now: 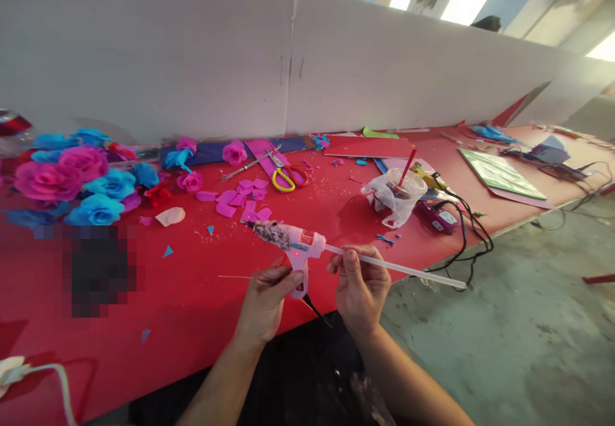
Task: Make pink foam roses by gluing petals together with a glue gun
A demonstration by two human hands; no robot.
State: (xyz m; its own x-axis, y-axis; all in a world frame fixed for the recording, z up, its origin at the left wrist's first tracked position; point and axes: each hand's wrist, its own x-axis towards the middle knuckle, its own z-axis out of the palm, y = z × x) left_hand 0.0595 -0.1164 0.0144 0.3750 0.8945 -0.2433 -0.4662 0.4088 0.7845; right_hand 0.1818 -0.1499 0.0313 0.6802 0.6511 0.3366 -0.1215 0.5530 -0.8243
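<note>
My left hand is wrapped round the handle of a pink glue gun, whose small red light glows. Its nozzle points left, and the front of the barrel is stained dark. A long whitish glue stick runs out of the gun's rear end toward the right. Pinching that stick between thumb and fingers is my right hand. Magenta paper petals lie scattered on the red tabletop beyond the nozzle, near yellow- and red-handled scissors.
Pink and blue paper flowers are heaped at the left. A drink cup with a red straw stands in a plastic bag, beside a purple power strip and black cords. A white partition borders the back. A white cable lies front left.
</note>
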